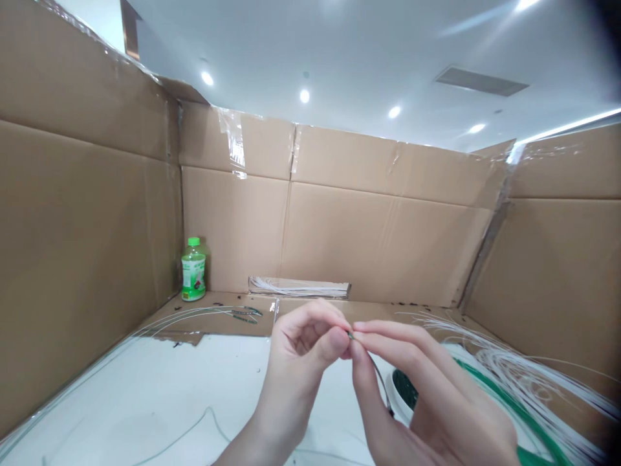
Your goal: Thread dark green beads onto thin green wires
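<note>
Pinching a small green piece [350,335], the fingertips of the left hand [310,346] and right hand [417,382] are brought together.

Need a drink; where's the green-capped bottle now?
In the head view, the bottle stands upright on the left, in the back corner where the cardboard walls meet.

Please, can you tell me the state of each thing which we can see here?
Green bottle: upright, cap on.
Left hand: fingertips pinched.
Right hand: fingertips pinched, meeting the left.
White strands: loose, spread out.
Bowl: partly hidden, dark green contents.
</note>
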The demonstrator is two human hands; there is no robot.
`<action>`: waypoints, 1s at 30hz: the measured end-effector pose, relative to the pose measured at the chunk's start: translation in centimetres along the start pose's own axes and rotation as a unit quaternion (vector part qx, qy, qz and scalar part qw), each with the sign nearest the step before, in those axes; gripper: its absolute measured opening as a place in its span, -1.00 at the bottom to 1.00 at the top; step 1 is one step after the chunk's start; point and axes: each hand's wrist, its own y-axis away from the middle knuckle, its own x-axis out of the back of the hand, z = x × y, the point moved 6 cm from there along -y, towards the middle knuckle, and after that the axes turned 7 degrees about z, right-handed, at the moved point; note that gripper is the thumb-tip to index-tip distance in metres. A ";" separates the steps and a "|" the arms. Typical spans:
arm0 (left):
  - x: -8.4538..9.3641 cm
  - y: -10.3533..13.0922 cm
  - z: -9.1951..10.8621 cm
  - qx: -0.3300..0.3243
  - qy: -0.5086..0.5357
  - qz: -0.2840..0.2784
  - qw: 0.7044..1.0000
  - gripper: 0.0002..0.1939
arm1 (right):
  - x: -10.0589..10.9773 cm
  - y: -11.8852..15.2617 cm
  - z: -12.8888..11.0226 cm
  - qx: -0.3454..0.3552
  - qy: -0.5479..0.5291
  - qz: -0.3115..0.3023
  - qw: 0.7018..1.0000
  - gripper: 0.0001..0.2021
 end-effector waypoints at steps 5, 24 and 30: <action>0.3 -0.2 0.0 -0.018 -0.029 0.005 0.999 -0.93 | 0.0 0.1 0.2 -0.002 -0.013 0.007 1.000 -0.82; 0.0 0.5 -1.4 0.084 0.087 0.077 0.990 -0.89 | -0.7 0.2 1.2 -0.059 -0.131 0.027 0.989 -0.78; 0.0 0.1 -1.0 0.032 0.038 0.035 0.998 -0.94 | -0.3 -0.1 1.2 -0.030 -0.101 -0.042 0.994 -0.79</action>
